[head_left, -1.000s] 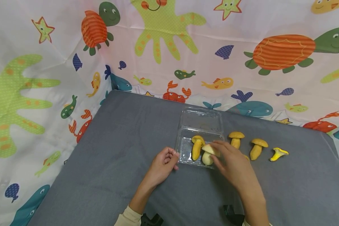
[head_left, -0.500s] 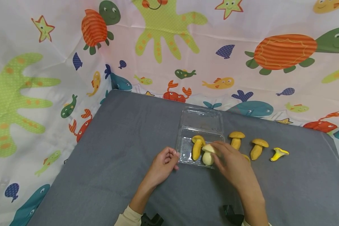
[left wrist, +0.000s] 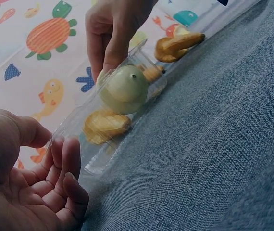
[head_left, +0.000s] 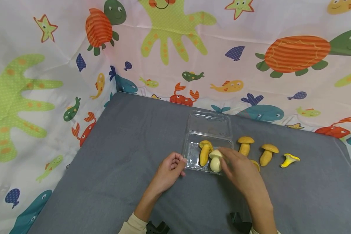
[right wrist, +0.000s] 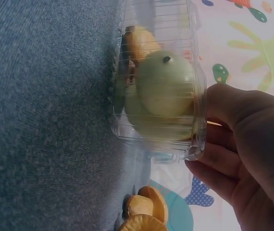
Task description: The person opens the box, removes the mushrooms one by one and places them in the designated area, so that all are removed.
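Observation:
A hinged clear plastic container (head_left: pixel 193 148) lies with its lid laid back on the grey cloth. In it are a yellow-brown toy mushroom (head_left: pixel 204 156) and, to its right, a pale cream toy mushroom (head_left: pixel 215 164). My right hand (head_left: pixel 241 172) reaches over the container's right side and holds the pale mushroom by its cap, with thumb and fingers at the cap's right. Part of that cap is hidden by the fingers. My left hand (head_left: pixel 168 170) pinches the container's left rim between thumb and fingers, as the left wrist view (left wrist: pixel 36 178) also shows.
Right of the container stand two brown mushrooms (head_left: pixel 245 148) (head_left: pixel 267 156) and a bright yellow mushroom (head_left: pixel 289 160). Another brown mushroom (head_left: pixel 255 165) is partly hidden by my right hand. A curtain (head_left: pixel 163 74) printed with sea animals rises behind the grey cloth (head_left: pixel 120 136).
The right hand's fingers have shifted slightly over the pale mushroom, whose cap now shows less at its right side. The left hand keeps its place on the rim.

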The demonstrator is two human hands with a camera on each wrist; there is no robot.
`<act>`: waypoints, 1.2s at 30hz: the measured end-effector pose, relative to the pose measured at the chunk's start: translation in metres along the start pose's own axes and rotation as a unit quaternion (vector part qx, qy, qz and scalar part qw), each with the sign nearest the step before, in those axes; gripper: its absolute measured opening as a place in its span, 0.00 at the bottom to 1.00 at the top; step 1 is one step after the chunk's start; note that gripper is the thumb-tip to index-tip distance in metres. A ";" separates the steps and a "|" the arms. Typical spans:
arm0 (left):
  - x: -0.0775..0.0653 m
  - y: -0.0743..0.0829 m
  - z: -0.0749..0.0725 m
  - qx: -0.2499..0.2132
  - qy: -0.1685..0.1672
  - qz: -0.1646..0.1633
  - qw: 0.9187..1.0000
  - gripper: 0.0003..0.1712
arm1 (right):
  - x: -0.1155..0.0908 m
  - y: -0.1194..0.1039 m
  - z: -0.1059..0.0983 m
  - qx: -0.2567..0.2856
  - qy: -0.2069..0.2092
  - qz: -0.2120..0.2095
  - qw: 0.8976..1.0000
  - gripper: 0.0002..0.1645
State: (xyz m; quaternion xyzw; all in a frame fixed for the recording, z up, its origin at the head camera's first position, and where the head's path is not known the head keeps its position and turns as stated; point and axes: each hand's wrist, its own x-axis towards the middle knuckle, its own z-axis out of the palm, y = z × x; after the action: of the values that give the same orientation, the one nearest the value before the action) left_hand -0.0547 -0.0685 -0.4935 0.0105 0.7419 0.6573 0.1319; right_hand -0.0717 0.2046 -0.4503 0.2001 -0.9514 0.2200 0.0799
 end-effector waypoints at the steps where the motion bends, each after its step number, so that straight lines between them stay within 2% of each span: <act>1: 0.000 0.000 0.000 0.001 0.000 0.001 1.000 0.14 | 0.000 0.000 0.000 -0.002 0.003 -0.001 1.000 0.23; 8: 0.000 -0.001 0.000 0.004 0.003 0.005 1.000 0.15 | 0.000 -0.001 0.001 -0.004 0.016 -0.002 1.000 0.24; 17: 0.000 -0.001 0.000 0.000 0.002 0.006 1.000 0.15 | -0.001 0.001 -0.001 -0.020 0.066 -0.017 0.997 0.26; 36: 0.000 -0.001 0.000 0.002 0.005 0.002 1.000 0.15 | -0.001 0.002 -0.001 -0.010 0.089 -0.028 0.996 0.27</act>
State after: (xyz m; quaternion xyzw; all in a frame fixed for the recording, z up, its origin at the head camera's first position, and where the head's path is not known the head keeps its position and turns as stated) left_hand -0.0548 -0.0687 -0.4948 0.0088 0.7441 0.6558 0.1269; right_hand -0.0721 0.2071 -0.4506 0.2055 -0.9366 0.2255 0.1724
